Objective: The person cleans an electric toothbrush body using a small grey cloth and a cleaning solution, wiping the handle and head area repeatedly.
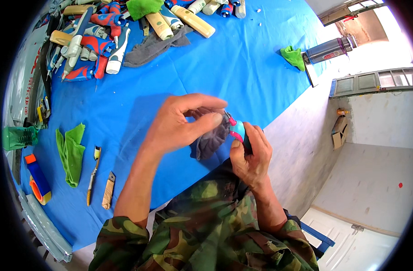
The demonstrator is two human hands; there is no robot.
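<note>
at the near edge of the blue table [242, 67], the right hand [251, 156] is closed around a blue and pink electric toothbrush handle [237, 130], its fingers wrapped over the body. the left hand [177, 122] pinches a dark grey cloth [211, 140] between thumb and fingers and presses it against that handle. left of the handle lie a folded green cloth [71, 153], a yellow-handled brush [93, 174] and a utility knife [108, 189]. beyond the handle, at the far edge of the table, sits a heap of electric toothbrush handles [95, 40] with another grey cloth [156, 47]. to the handle's far right stand a small green cloth [293, 56] and a metal flask [328, 49].
</note>
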